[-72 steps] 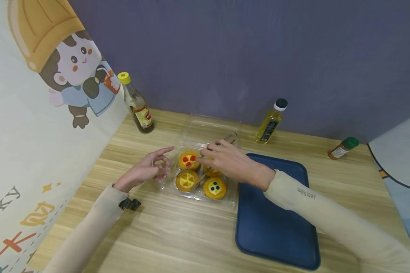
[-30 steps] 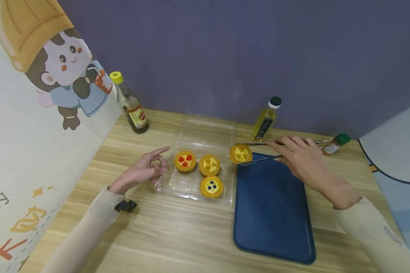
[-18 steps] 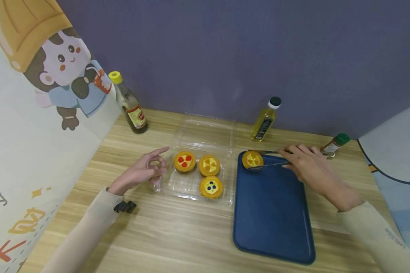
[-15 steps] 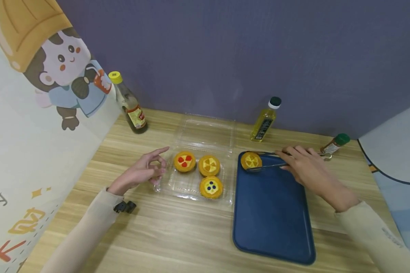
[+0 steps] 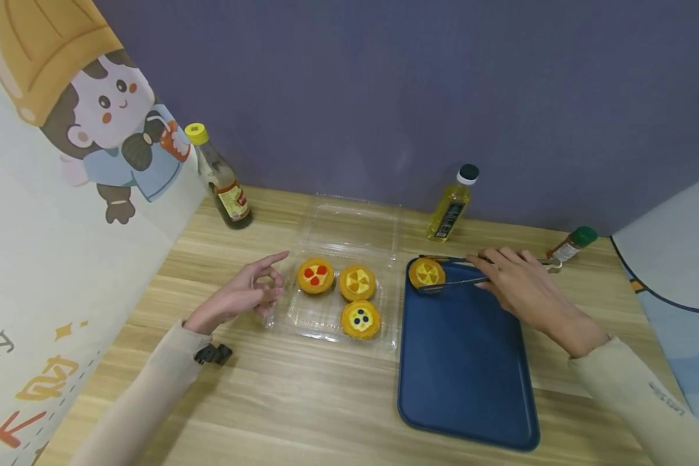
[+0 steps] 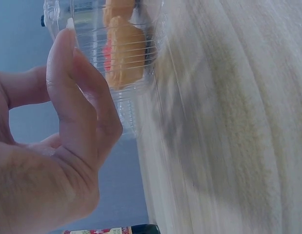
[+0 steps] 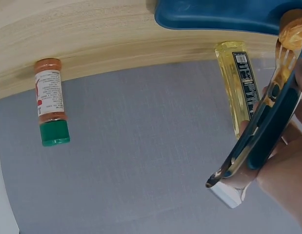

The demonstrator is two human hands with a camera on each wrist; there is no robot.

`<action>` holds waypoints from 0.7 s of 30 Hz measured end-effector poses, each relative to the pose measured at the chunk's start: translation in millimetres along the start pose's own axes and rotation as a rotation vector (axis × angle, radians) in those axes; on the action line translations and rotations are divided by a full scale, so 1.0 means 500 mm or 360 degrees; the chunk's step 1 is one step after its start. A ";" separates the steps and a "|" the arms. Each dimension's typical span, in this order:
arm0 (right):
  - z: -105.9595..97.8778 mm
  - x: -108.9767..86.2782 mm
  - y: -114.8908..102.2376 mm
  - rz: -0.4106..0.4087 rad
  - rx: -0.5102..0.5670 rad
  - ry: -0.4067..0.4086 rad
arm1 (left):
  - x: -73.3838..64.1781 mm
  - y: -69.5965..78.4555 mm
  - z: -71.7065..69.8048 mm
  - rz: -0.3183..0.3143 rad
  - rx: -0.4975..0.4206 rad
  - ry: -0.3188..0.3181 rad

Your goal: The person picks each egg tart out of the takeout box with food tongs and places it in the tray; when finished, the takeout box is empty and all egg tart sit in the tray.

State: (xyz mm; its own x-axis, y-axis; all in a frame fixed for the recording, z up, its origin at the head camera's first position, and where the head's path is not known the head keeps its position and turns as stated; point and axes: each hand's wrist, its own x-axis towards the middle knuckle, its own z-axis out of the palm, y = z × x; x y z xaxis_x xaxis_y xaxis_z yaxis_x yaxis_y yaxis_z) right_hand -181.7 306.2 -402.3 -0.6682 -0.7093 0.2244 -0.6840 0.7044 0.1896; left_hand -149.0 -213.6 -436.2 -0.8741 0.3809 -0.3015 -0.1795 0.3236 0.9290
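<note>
My right hand (image 5: 512, 285) grips metal tongs (image 7: 272, 129) with blue-green handles and fork-like tips. Their two arms stand on either side of a tart with yellow wedge-shaped topping (image 5: 427, 274), at the far left corner of the blue tray (image 5: 468, 369). A hinged clear plastic container (image 5: 311, 316) lies open left of the tray. Inside are a tart with red topping (image 5: 315, 276), another wedge-topped tart (image 5: 357, 283) and one with dark blue dots (image 5: 360, 320). At the container's left rim, thumb and finger of my left hand (image 5: 241, 291) pinch together, index finger extended.
Along the back stand a dark sauce bottle with a yellow cap (image 5: 227, 188), a yellow oil bottle (image 5: 451, 204) and a small green-capped spice jar (image 5: 572, 244). A purple-grey wall (image 5: 349, 97) rises behind the wooden table (image 5: 279, 408).
My right hand has carried the wedge-topped tart in the tongs from the container's front left to the tray's far left corner. My left hand has stayed at the container's rim.
</note>
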 end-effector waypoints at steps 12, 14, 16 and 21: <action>-0.009 -0.009 -0.004 0.0004 0.0014 0.0099 | 0.004 0.000 -0.002 -0.0013 0.0006 -0.0001; -0.015 -0.007 -0.008 0.0004 0.0020 0.0105 | 0.003 0.001 -0.003 -0.0014 -0.0008 -0.0003; -0.025 -0.004 -0.014 0.0001 0.0033 0.0106 | 0.002 0.001 -0.003 -0.0015 -0.0022 -0.0005; -0.053 0.010 -0.040 -0.0003 0.0038 0.0116 | 0.000 0.001 -0.003 -0.0009 -0.0032 -0.0009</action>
State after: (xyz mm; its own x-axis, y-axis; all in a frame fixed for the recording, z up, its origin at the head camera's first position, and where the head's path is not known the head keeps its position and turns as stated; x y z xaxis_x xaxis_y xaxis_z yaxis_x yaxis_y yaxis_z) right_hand -163.5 289.1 -379.5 -0.6445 -0.7062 0.2930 -0.6926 0.7016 0.1674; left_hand -149.6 -214.6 -435.5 -0.8704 0.3840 -0.3082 -0.1936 0.3086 0.9313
